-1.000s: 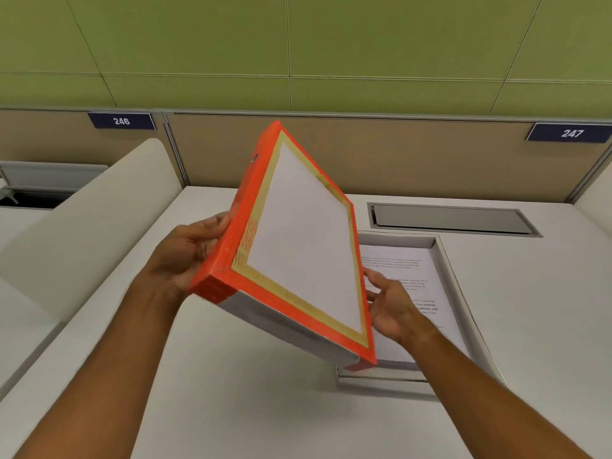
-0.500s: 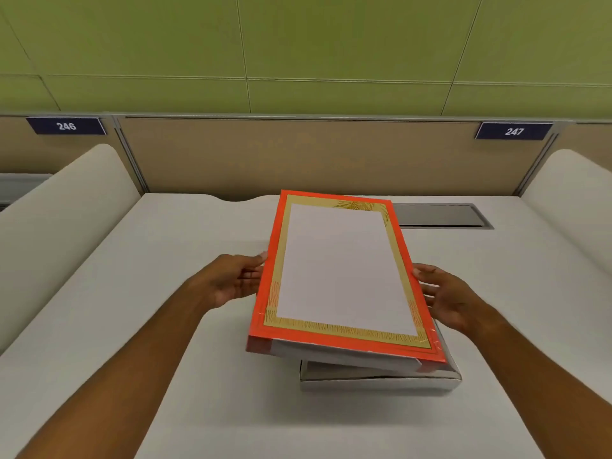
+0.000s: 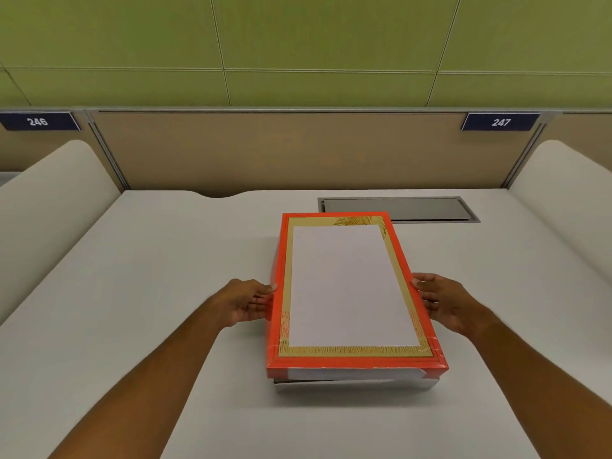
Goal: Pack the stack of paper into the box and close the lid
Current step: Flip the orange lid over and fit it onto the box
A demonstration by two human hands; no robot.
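Two hands, left hand (image 3: 248, 303) at 9 o'clock, right hand (image 3: 440, 301) at 3, grasp orange-bordered cardboard lid (image 3: 351, 289) over silver box (image 3: 354, 385); closing step; next: press near edge flush.

White desk (image 3: 139, 293) fills the lower frame, a grey cable hatch (image 3: 397, 209) at centre right; tan partition (image 3: 281, 150) behind carries plates 246 (image 3: 38, 121) and 247 (image 3: 500, 122), green wall panels (image 3: 298, 44) across the top.
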